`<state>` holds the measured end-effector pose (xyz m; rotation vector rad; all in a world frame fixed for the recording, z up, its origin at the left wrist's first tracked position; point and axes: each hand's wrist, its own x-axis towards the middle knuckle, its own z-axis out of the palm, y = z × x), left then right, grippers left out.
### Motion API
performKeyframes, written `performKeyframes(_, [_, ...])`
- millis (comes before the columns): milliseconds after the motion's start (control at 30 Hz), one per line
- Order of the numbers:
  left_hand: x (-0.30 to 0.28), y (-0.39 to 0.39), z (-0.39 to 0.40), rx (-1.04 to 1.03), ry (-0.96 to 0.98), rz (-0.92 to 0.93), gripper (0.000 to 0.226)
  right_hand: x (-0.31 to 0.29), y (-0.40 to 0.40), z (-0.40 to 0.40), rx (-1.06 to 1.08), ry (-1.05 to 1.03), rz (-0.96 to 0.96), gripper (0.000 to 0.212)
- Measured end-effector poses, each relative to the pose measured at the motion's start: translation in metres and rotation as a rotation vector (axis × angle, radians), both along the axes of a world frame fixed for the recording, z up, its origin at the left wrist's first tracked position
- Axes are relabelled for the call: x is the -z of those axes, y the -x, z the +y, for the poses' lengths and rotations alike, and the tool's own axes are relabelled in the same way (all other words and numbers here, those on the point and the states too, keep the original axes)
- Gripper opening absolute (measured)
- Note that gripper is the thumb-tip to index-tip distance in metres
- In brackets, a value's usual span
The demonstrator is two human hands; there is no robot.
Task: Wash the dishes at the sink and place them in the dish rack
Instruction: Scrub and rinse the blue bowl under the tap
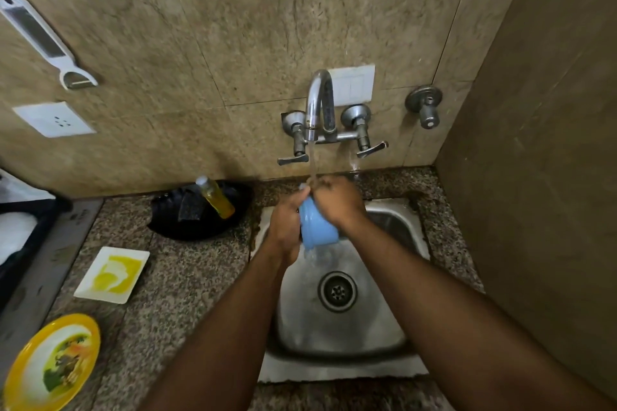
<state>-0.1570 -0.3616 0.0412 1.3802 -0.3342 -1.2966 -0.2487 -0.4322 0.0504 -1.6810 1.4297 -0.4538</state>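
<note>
Under the running tap, left hand and right hand both grip a blue cup.

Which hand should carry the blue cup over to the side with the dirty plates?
Probably the left hand. It already grips the blue cup from the left, nearest the counter where the white plate and yellow plate sit. The right hand is farther away.

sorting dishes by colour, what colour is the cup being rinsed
Light blue cup, seen in the head view under the running tap.

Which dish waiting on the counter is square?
The white dish smeared with yellow, left of the sink. The black plate and yellow plate are round.
</note>
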Motion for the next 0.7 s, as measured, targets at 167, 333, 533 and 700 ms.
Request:
performKeyframes(167, [-0.010,-0.009,-0.004,-0.209,-0.052,0.105,0.051,0.018,0.002,0.023,-0.236,0.367,-0.100,0.050])
performKeyframes(333, [-0.009,-0.008,0.001,-0.339,-0.095,0.223,0.053,0.005,0.000,0.043,-0.348,0.394,0.067,0.065])
performKeyframes(533, [0.000,-0.001,0.012,-0.368,-0.106,0.217,0.042,0.007,0.000,0.067,-0.360,0.356,0.195,0.064])
performKeyframes(700, [-0.002,0.017,0.006,-0.302,-0.181,0.218,0.040,0.011,-0.006,0.016,-0.189,-0.186,0.087,0.080])
